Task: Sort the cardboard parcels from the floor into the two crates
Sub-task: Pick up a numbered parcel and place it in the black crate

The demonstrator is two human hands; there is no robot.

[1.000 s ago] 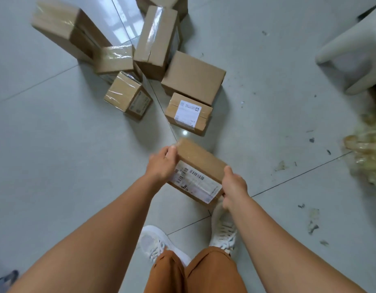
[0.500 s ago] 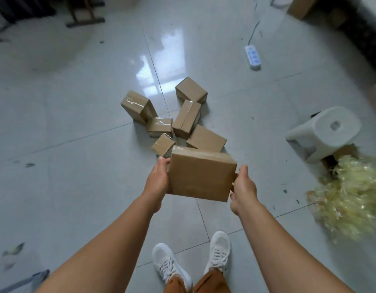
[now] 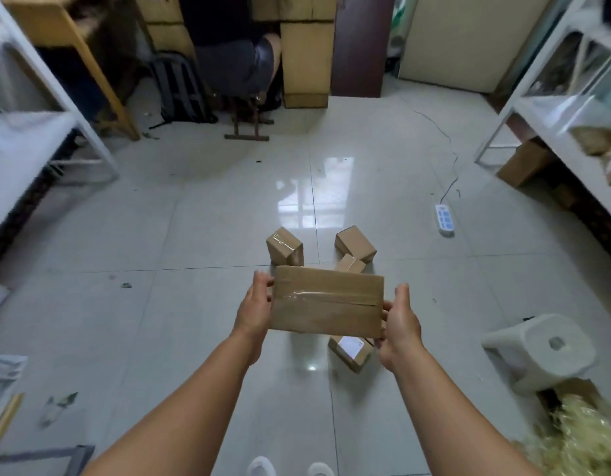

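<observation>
Parcel [image 3: 326, 302] held in mid-air above floor [image 3: 159, 304].
Gripped at short ends: left hand [image 3: 254, 309] and right hand [image 3: 400, 321] curled round edges, taped face up, over remaining parcels [image 3: 352, 247].

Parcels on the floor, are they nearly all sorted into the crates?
Not yet. No crate shows in this view, so nothing can be counted as sorted. In hand: the left hand and right hand grip one taped parcel by its ends, lifted off the floor. Left: at least four parcels still lie on the tiles behind and under it.
</observation>
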